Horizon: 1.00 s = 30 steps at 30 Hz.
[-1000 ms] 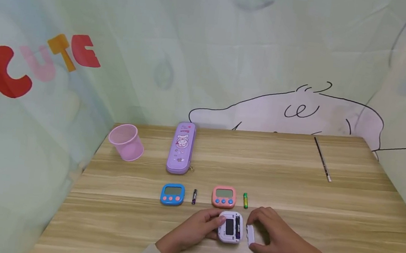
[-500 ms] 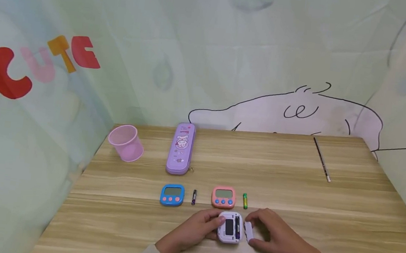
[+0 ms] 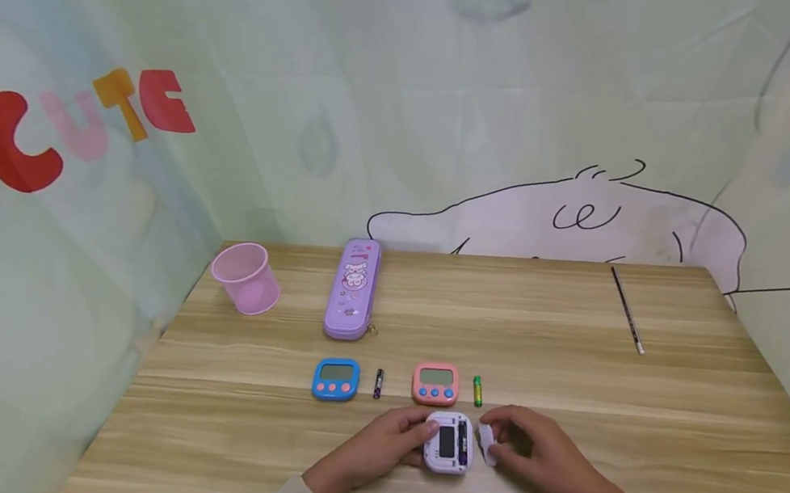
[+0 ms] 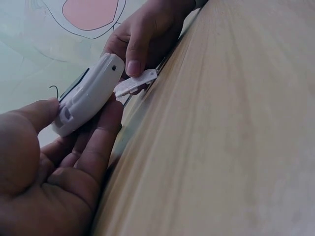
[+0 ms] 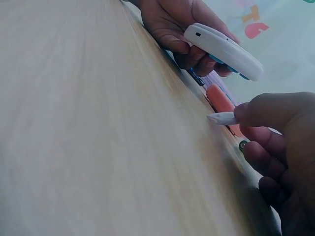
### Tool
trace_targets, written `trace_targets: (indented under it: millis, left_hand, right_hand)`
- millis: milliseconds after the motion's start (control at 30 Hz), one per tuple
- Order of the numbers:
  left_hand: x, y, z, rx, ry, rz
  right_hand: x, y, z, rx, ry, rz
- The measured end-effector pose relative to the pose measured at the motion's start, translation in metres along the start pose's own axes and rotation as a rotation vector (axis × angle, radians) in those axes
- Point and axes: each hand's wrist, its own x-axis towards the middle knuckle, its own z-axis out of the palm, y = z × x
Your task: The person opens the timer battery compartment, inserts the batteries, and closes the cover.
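White device (image 3: 449,445), one: squarish plastic casing, corners rounded; held back upward in the left hand (image 3: 381,448), thumb on the rear face, fingers beneath. Dark rectangular panel (image 3: 447,442) set in the back; blue buttons (image 5: 231,69) on the underside. Battery bay uncovered along the edge nearer the right hand (image 3: 549,462).

Battery (image 3: 464,443), one: slim, dark, light lettering too small to read; seated lengthwise in the bay.

Cover (image 3: 486,444), one: white, narrow strip; off the casing, tilted, pinched between right thumb and fingers, just beside the open bay.
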Motion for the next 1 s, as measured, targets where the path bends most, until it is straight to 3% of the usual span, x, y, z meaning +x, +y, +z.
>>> trace_targets:
  millis: [167,500,767,1000]
  left_hand:
    - [0.001,0.000,0.000,0.020,0.007,-0.005]
    - [0.000,0.001,-0.001,0.026,0.005,-0.008]
    - [-0.001,0.002,0.000,0.014,0.016,-0.017]
    - [0.001,-0.001,0.001,-0.002,0.006,-0.005]
  right_hand:
    - [0.001,0.003,0.001,0.014,0.017,0.038]
    - [0.003,0.001,0.000,0.051,0.087,0.035]
    - [0.004,-0.007,0.000,0.162,0.171,0.127]
    - [0.004,-0.020,0.010,0.279,0.183,0.071]
